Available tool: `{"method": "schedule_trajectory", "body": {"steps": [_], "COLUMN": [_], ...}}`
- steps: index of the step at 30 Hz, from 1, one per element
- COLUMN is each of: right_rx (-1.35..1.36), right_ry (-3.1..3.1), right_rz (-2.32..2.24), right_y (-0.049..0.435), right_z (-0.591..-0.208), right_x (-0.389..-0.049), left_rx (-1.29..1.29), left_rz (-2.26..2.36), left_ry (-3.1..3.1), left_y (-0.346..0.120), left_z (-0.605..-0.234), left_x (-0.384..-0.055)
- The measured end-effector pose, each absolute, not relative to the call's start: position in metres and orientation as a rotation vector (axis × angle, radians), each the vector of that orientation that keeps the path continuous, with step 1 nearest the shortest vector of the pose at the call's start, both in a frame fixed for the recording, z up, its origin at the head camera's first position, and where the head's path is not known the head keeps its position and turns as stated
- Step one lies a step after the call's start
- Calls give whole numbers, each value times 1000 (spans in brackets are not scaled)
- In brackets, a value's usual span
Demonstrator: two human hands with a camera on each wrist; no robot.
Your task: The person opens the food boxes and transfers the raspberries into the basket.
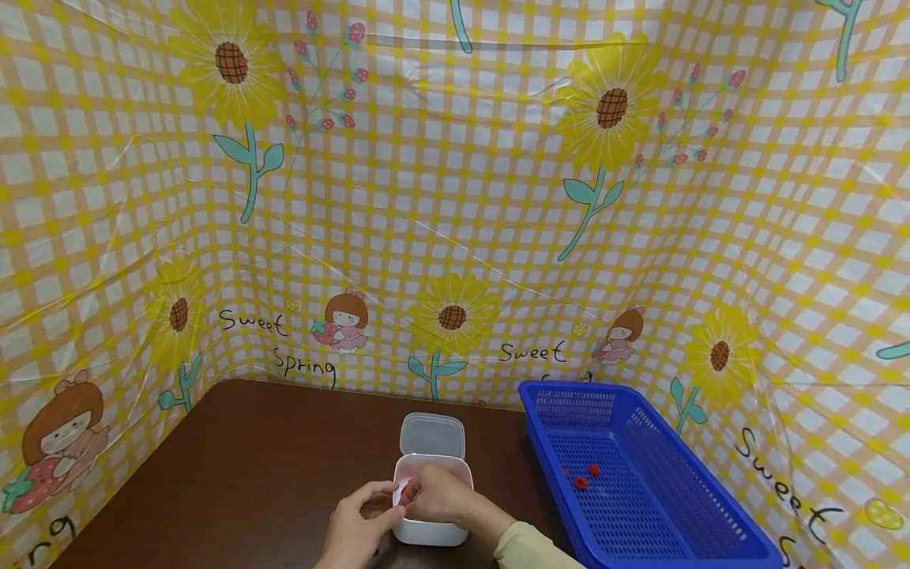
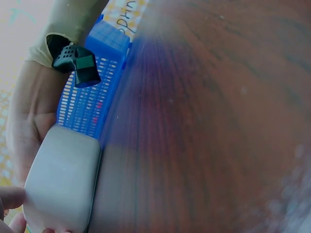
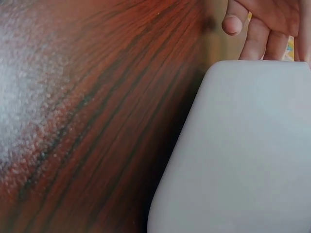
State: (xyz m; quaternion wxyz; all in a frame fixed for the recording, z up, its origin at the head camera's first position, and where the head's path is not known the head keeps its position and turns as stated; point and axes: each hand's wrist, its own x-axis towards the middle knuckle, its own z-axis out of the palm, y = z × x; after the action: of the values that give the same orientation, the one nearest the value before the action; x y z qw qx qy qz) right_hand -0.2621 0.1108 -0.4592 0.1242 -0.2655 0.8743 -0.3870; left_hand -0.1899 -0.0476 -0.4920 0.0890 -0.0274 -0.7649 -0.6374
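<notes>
A white plastic box [image 1: 430, 533] stands on the table, its translucent lid [image 1: 432, 436] hinged open at the back. My right hand [image 1: 442, 494] reaches down into the box with curled fingers and pinches a small red piece [image 1: 406, 487], mostly hidden by the fingers. At the box's left side is my left hand [image 1: 359, 521], thumb and fingers spread, their tips right at the wall. The left wrist view shows the box's side [image 2: 63, 177] with left fingertips against it. Left-hand fingers [image 3: 255, 41] reach behind the box in the right wrist view.
To the right stands a blue plastic basket [image 1: 626, 466] with slotted sides, holding several small red pieces [image 1: 581, 483]. The brown wooden table [image 1: 249, 474] stretches to the left. A checked, flower-printed cloth [image 1: 455, 197] hangs around the back and sides.
</notes>
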Motion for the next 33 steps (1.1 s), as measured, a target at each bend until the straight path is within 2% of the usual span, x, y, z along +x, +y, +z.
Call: {"method": "schedule_trajectory", "body": {"steps": [18,33], "right_rx": [-693,-585], "right_ry": [2514,2498], "right_rz": [-1138,-1158], "right_y": [111,133], "right_z": [-449,-411], "right_x": [-261,-271], "left_rx": [-99,-66], "left_rz": [-1923,-1909], "left_ry": [-2248,-2284], "left_y": [-48,-48], "left_z": [-492,-492], "left_x": [-190,-193]}}
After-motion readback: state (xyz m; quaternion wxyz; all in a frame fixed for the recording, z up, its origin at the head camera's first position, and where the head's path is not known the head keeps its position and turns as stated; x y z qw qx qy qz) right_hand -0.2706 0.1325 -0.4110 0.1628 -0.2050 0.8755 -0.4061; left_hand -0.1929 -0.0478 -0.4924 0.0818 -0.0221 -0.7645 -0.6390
